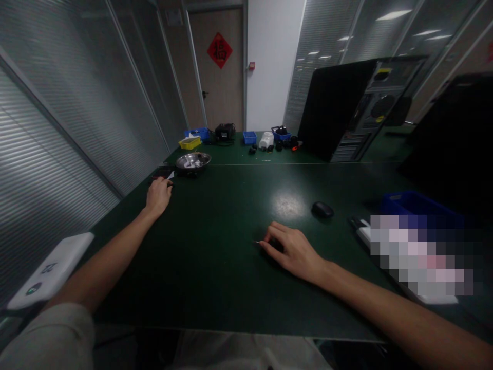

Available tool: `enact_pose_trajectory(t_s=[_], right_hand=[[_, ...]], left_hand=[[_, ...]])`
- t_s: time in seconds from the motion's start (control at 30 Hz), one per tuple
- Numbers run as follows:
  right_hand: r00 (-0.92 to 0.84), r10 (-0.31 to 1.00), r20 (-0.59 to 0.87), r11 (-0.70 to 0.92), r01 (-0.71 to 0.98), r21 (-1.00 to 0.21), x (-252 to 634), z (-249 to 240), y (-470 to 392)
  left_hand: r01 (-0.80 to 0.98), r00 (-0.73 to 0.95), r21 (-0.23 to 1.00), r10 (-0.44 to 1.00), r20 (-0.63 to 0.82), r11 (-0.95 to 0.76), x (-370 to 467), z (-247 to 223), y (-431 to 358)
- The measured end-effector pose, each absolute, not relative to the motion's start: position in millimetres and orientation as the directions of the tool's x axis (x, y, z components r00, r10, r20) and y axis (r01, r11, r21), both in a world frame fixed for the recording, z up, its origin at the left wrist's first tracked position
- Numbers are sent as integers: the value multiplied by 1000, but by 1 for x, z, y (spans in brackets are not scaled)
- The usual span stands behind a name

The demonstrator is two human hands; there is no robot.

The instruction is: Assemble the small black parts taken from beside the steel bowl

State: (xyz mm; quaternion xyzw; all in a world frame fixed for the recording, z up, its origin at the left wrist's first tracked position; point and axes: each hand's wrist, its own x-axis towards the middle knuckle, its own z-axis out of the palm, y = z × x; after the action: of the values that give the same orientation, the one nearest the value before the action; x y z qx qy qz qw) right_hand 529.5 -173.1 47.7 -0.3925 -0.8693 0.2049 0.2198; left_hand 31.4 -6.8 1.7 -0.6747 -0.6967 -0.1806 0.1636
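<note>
Head view: beside the metal bowl [207,160], left hand [158,195] curls, grip unclear; right of it, right hand [293,250] pinches a thin object [257,242].

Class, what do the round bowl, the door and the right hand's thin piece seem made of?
Bowl: probably polished metal, silvery with bright reflections.
Door: wood or laminate, seemingly matt, light brown.
Thin piece: pale, perhaps metal; too small to tell.

Pale thin piece [257,242], dark green table [208,277], black mouse [322,209]
</note>
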Motion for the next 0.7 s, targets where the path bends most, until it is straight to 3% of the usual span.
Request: enact_pose_trajectory(t_s=[0.7], right_hand=[[-606, 760, 233, 625, 583, -519, 529, 46, -173]], left_hand=[[994, -105, 40, 880, 464, 98, 36, 8, -12]])
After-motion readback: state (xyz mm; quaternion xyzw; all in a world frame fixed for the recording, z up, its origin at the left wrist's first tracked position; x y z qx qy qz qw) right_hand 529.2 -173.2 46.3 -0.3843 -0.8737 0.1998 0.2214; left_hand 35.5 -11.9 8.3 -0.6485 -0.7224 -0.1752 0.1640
